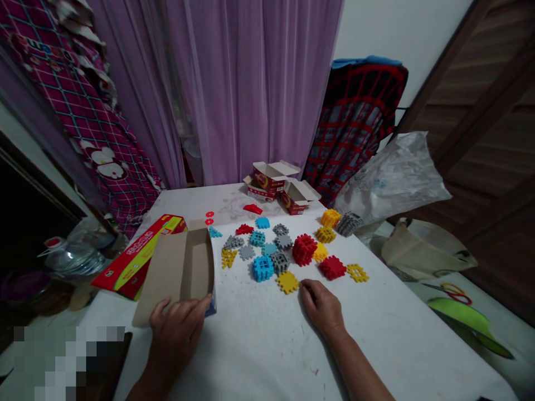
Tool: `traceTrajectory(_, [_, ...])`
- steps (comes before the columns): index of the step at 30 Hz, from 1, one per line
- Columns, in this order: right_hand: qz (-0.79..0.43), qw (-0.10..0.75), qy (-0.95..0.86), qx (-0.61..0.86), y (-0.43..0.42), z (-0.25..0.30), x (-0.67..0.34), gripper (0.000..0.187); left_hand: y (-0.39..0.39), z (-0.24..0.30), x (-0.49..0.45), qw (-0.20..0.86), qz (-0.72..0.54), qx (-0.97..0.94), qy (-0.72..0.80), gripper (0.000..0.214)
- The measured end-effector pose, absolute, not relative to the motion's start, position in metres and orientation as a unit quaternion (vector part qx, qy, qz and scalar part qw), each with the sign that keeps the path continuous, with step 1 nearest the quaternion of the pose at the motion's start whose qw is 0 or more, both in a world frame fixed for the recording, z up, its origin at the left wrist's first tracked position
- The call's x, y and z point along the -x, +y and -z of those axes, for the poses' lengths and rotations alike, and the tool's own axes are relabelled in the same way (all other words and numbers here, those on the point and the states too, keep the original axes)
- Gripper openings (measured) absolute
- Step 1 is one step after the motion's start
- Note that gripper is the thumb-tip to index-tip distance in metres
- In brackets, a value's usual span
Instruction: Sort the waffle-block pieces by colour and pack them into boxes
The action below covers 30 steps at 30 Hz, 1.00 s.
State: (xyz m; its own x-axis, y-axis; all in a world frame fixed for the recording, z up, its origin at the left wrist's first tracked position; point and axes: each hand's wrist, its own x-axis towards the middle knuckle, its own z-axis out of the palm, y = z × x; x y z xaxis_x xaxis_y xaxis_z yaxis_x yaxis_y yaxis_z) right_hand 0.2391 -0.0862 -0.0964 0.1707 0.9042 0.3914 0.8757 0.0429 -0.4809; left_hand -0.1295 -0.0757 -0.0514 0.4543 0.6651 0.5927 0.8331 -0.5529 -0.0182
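Note:
My left hand (178,328) grips the near edge of an open cardboard box (196,264), whose brown inside and flap face up. Resting on the table, my right hand (321,306) has its fingers curled in, and the inside of the hand is hidden. Its fingertips are at the right corner of a flat yellow notched tile (288,282); whether they touch it I cannot tell. Beyond lie several interlocking plastic pieces: a blue block (263,269), a grey block (280,262), a red stack (305,249), red tiles (332,268) and a yellow frame tile (358,273).
A red and yellow box (134,256) lies left of the cardboard one. Small open cartons (271,178) stand at the table's back edge. Yellow pieces (330,218) and a grey stack (349,224) sit at the right edge. Beyond it are a bag (424,248) and scissors (449,292).

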Motion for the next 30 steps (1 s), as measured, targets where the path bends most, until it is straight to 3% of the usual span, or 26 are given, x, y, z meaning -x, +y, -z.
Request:
traceTrajectory(10, [-0.048,0.335,-0.638,0.692,-0.085,0.096,-0.239,0.027,-0.056,0.057,0.116,0.109,0.29,0.844,-0.438,0.026])
traceTrajectory(20, [-0.07,0.355,-0.628,0.689,-0.085,0.095,-0.239,0.026,-0.053,0.055,0.122,0.17,0.26,0.844,-0.438,0.027])
traceTrajectory(30, [-0.115,0.383,-0.61,0.684,-0.086,0.089,-0.239,0.026,-0.053,0.061,0.122,0.197,0.223,0.796,-0.528,0.049])
